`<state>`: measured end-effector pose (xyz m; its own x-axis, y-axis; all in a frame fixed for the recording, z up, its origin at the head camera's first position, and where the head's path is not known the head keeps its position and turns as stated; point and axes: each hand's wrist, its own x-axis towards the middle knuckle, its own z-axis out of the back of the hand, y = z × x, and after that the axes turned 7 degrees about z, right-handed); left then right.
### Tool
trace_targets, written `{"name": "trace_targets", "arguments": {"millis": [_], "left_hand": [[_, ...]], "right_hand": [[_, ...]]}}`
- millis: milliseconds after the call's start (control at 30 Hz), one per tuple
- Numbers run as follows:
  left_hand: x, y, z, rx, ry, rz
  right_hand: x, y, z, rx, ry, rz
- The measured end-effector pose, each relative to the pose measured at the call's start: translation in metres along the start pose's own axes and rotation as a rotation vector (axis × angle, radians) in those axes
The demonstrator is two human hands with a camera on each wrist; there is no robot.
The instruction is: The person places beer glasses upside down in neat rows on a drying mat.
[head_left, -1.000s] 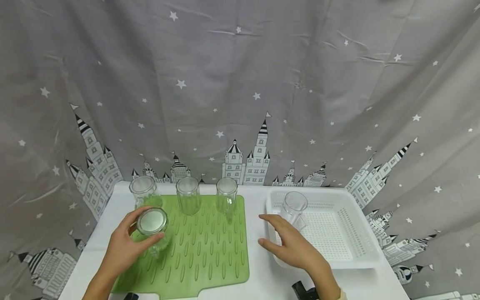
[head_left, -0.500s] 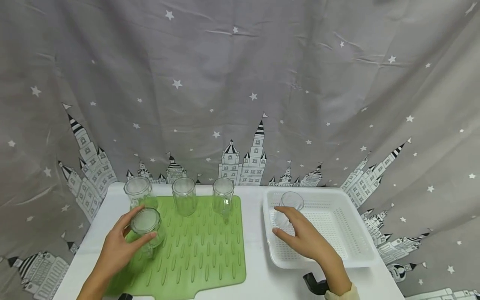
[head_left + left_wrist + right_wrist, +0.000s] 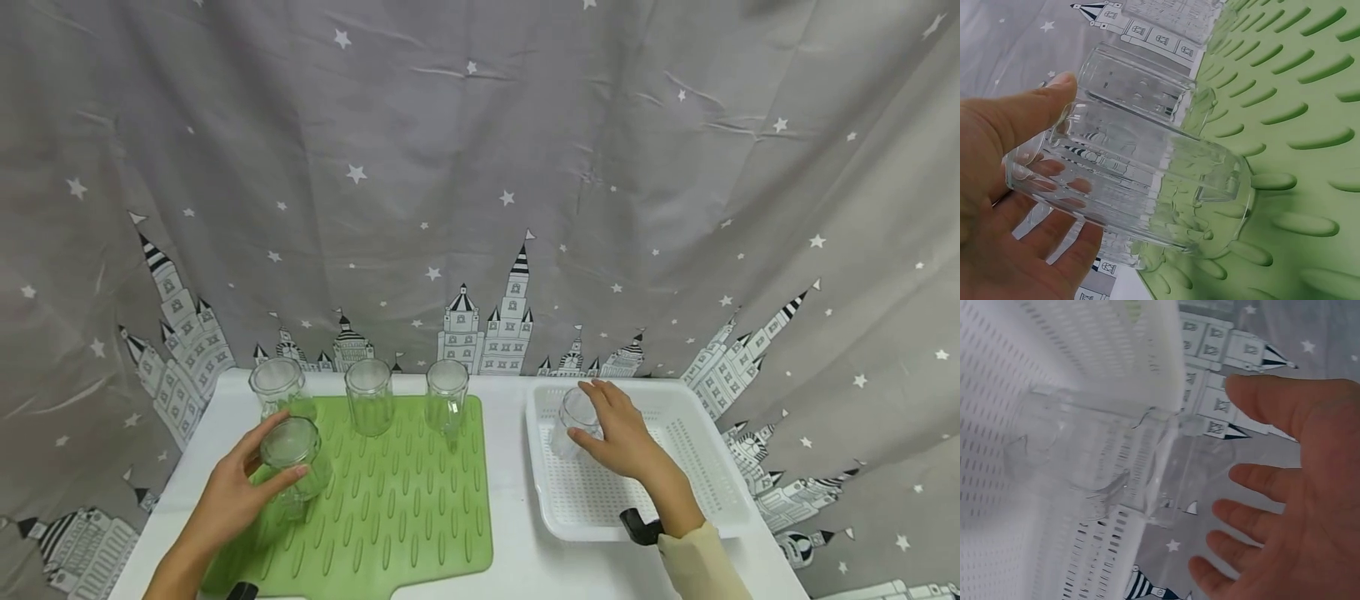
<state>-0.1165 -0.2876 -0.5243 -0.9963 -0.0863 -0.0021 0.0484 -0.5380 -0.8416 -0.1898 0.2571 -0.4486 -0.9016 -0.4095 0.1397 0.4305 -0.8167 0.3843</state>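
On the left, my left hand point(image 3: 231, 492) grips a clear glass mug point(image 3: 294, 454) between thumb and fingers near its upper end. The mug's lower end meets the ribbed green mat point(image 3: 405, 500), as the left wrist view also shows. My right hand point(image 3: 626, 437) reaches over the white basket point(image 3: 678, 533) with its fingers spread. Another clear glass mug point(image 3: 572, 423) stands inside that basket, at its left side. In the right wrist view a gap shows between the fingers point(image 3: 1247, 519) and this mug point(image 3: 1079, 447).
Along the back of the green mat stand three more glass mugs: the left one point(image 3: 276, 379), the middle one point(image 3: 369, 400) and the right one point(image 3: 447, 396). A white table point(image 3: 513, 500) lies under everything. A grey curtain point(image 3: 420, 192) with castles and stars hangs behind.
My right hand has moved right and away from me, from beside the basket to over the mug in it. The left hand keeps its grip on its mug, nearly still.
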Motion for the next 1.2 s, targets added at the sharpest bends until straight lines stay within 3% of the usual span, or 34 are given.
{"name": "trace_targets", "arguments": {"millis": [300, 733, 1067, 1200], "left_hand": [[0.005, 0.000, 0.002, -0.020, 0.049, -0.008], [0.007, 0.002, 0.008, -0.018, 0.091, 0.010], [-0.003, 0.018, 0.006, -0.076, 0.016, 0.030], [-0.012, 0.019, 0.006, -0.089, -0.032, 0.002]], "right_hand": [[0.017, -0.016, -0.013, 0.012, 0.144, -0.086], [0.022, -0.011, -0.019, -0.025, 0.119, -0.120], [0.022, -0.008, -0.021, -0.043, 0.103, -0.139], [0.020, -0.009, -0.021, -0.058, 0.101, -0.148]]}}
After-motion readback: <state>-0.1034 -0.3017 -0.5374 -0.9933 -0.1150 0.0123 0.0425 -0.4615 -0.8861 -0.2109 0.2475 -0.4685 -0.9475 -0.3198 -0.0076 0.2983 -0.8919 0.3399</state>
